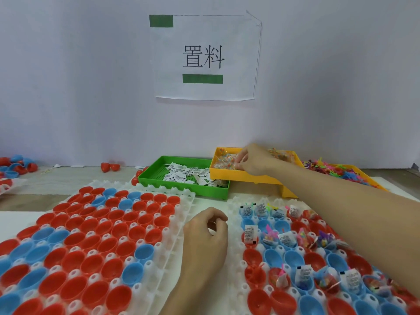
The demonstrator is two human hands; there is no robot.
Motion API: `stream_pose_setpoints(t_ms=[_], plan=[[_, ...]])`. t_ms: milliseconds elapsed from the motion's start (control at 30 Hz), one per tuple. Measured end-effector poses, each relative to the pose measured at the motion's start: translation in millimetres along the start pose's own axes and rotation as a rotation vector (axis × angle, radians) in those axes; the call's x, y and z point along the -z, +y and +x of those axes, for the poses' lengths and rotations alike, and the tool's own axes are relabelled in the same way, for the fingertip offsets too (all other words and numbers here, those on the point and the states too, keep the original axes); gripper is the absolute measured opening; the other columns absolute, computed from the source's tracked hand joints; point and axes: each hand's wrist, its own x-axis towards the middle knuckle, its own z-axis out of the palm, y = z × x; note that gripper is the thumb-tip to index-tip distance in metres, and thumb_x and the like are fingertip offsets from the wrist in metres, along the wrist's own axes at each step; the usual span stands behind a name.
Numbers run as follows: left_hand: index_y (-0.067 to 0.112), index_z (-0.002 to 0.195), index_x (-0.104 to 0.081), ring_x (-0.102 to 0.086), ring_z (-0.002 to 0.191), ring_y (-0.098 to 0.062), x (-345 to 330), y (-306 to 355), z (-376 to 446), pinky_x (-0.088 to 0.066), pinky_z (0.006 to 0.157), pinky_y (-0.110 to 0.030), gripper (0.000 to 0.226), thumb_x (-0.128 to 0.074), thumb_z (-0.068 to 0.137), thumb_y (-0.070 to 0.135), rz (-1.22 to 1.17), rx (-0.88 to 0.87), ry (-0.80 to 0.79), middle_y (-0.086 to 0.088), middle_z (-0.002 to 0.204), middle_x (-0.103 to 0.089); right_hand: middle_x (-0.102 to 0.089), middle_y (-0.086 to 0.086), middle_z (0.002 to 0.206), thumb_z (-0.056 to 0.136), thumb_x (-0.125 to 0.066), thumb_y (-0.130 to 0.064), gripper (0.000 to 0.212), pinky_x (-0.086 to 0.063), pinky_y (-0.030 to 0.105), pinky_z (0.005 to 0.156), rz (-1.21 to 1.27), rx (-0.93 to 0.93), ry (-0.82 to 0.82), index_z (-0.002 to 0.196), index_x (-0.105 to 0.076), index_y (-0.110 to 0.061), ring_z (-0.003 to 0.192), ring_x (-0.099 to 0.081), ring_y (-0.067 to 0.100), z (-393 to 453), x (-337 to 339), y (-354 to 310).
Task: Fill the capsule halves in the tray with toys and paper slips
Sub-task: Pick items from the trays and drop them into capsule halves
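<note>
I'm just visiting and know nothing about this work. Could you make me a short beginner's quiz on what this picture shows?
1. True or false: the right hand reaches into the green tray of paper slips.
2. Which tray of capsule halves already has slips and toys in some cups? A) the left tray B) the right tray
3. Fill in: the left hand rests between the two ____ trays.

Key:
1. False; its grip is on small clear toy packets in the yellow tray.
2. B
3. capsule
</note>
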Motion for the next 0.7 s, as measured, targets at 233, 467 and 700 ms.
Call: stream_pose_setpoints(t_ms=[233, 467, 700], plan=[[0.025, 0.073, -0.068, -0.058, 0.082, 0.003, 1, 2, -1, -0.042, 0.067, -0.007, 0.030, -0.055, 0.087, 0.002, -0.012, 0.010, -0.006, 0.011, 0.075, -0.066, -0.070, 0.009, 0.094, 0.091, -0.069, -0.010, 0.008, -0.048, 0.024, 0.062, 0.145, 0.038, 0.242, 0.089, -0.064, -0.015, 0.088, -0.066, 0.024, -17, 14, 5], [0.025, 0.077, -0.068, -0.061, 0.078, -0.004, 0, 4, -2, -0.045, 0.064, -0.012, 0.029, -0.059, 0.086, 0.000, -0.071, -0.016, 0.044, 0.010, 0.076, -0.067, -0.074, 0.001, 0.079, 0.086, -0.076, -0.014, 0.006, -0.057, 0.037, 0.075, 0.283, 0.221, 0.242, 0.089, -0.072, -0.017, 0.076, -0.071, 0.021, -67, 31, -10], [0.018, 0.105, -0.071, -0.073, 0.079, -0.019, 6, 25, -2, -0.059, 0.070, -0.028, 0.025, -0.073, 0.082, 0.026, -0.556, 0.041, -0.015, -0.006, 0.086, -0.075, -0.077, -0.001, 0.081, 0.082, -0.076, -0.006, 0.015, -0.060, 0.033, 0.078, 0.291, 0.371, -0.111, 0.089, -0.075, -0.019, 0.076, -0.074, 0.013, -138, 17, -39]])
